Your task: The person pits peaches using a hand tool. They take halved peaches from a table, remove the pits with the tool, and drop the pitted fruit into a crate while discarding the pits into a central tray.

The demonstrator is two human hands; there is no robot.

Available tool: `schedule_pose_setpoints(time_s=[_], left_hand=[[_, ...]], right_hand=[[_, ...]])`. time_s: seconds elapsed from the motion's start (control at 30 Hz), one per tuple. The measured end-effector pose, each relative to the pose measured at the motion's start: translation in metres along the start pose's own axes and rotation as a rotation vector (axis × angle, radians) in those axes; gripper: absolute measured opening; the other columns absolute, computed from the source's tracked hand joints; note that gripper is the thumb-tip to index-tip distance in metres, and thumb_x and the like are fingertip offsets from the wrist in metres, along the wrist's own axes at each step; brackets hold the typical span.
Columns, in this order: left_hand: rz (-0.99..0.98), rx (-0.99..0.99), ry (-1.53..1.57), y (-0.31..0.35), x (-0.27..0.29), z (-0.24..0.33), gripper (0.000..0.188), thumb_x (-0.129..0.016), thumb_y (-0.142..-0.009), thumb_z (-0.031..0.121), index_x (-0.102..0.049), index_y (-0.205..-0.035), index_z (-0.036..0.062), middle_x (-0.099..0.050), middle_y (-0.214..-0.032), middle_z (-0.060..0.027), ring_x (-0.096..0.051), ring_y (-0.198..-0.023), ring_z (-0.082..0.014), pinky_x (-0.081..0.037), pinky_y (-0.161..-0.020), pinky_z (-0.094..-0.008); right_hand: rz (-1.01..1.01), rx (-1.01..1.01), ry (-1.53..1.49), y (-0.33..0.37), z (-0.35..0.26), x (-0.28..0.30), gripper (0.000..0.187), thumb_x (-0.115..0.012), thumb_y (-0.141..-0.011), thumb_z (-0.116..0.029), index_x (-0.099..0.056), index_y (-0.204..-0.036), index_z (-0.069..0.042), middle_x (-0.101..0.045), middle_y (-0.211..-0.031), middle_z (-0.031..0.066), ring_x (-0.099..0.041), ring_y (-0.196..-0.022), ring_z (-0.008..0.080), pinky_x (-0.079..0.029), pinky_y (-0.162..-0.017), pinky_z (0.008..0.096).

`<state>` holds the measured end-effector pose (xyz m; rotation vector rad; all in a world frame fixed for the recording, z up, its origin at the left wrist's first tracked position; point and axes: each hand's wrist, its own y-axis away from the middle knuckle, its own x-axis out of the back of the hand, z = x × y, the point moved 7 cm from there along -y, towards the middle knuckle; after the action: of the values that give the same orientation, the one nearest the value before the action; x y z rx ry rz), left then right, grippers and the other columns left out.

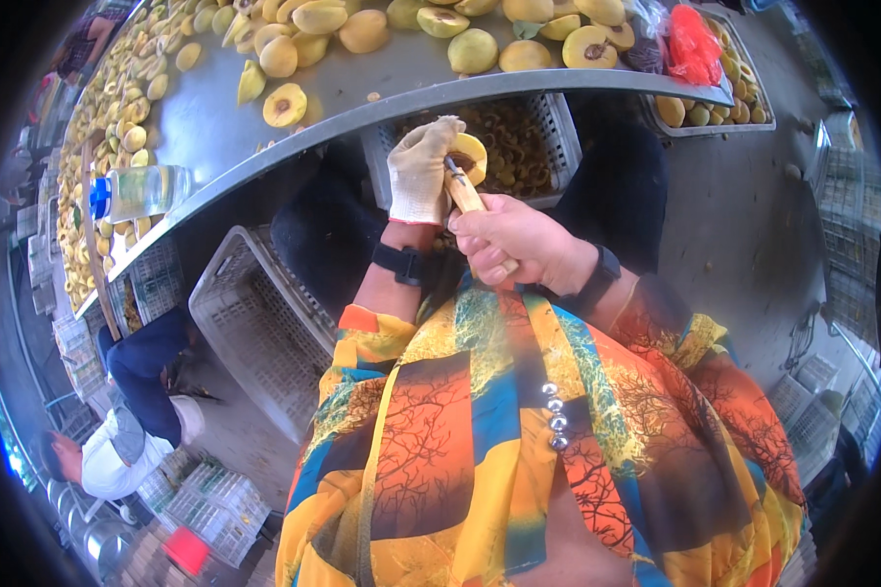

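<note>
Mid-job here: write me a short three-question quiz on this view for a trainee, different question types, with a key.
1. Multiple choice: next to the cut yellow fruit, what does the right hand hold?
a) a red plastic bag
b) a wooden-handled tool
c) a leaf

2. True or false: the left hand is bare.

3. Fill in the colour: the clear bottle on the table has a ____ cap.

Key:
1. b
2. False; it wears a pale glove.
3. blue
</note>
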<state>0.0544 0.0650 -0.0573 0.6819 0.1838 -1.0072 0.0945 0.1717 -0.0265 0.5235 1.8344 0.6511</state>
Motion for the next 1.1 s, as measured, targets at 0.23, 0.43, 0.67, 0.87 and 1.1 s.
schedule_pose_setpoints(time_s=[0.23, 0.43, 0.67, 0.87, 1.1], left_hand=[[-0.185, 0.144, 0.342, 0.001, -0.009, -0.006, 0.031, -0.054, -0.088, 0.034, -0.057, -0.095, 0.0045, -0.063, -0.080, -0.0160, -0.062, -0.063, -0.0270, -0.052, -0.054, -0.0329], [0.387, 0.128, 0.492, -0.008, 0.055, -0.030, 0.040, -0.048, -0.089, 0.047, -0.054, -0.101, 0.0086, -0.061, -0.094, -0.0070, -0.060, -0.078, -0.0231, -0.049, -0.064, -0.0398], [0.432, 0.135, 0.422, 0.018, 0.070, -0.007, 0.057, -0.032, -0.091, 0.054, -0.051, -0.112, 0.0040, -0.058, -0.106, -0.0146, -0.058, -0.094, -0.0285, -0.047, -0.078, -0.0388], [0.483, 0.161, 0.395, 0.026, 0.050, -0.007, 0.047, -0.045, -0.089, 0.050, -0.054, -0.109, 0.0074, -0.059, -0.104, -0.0117, -0.058, -0.093, -0.0272, -0.047, -0.083, -0.0408], [0.323, -0.011, 0.274, 0.018, 0.040, 0.000, 0.037, -0.051, -0.089, 0.040, -0.054, -0.106, 0.0070, -0.059, -0.096, -0.0087, -0.058, -0.087, -0.0219, -0.049, -0.076, -0.0352]], right_hand=[[-0.139, 0.018, -0.041, 0.000, -0.003, -0.010, 0.008, -0.052, -0.087, -0.011, -0.045, -0.091, -0.010, -0.037, -0.060, -0.0059, -0.030, -0.038, 0.0016, -0.029, -0.034, 0.0186], [-0.196, 0.200, 0.060, -0.004, -0.030, -0.001, 0.009, -0.051, -0.088, -0.012, -0.048, -0.095, -0.006, -0.037, -0.057, -0.0044, -0.030, -0.036, 0.0033, -0.027, -0.032, 0.0193], [0.608, 0.733, 1.379, -0.006, -0.068, 0.038, 0.032, -0.061, -0.079, -0.024, -0.050, -0.087, 0.005, -0.059, -0.070, 0.0230, -0.061, -0.065, 0.0357, -0.048, -0.058, 0.0386], [0.397, 0.601, 1.312, -0.014, -0.048, 0.005, 0.028, -0.063, -0.079, -0.020, -0.051, -0.090, 0.004, -0.058, -0.072, 0.0179, -0.057, -0.065, 0.0217, -0.046, -0.063, 0.0337], [0.371, 0.604, 1.200, -0.024, -0.034, 0.006, 0.023, -0.058, -0.079, -0.015, -0.050, -0.089, 0.004, -0.058, -0.077, 0.0212, -0.059, -0.073, 0.0294, -0.046, -0.066, 0.0371]])
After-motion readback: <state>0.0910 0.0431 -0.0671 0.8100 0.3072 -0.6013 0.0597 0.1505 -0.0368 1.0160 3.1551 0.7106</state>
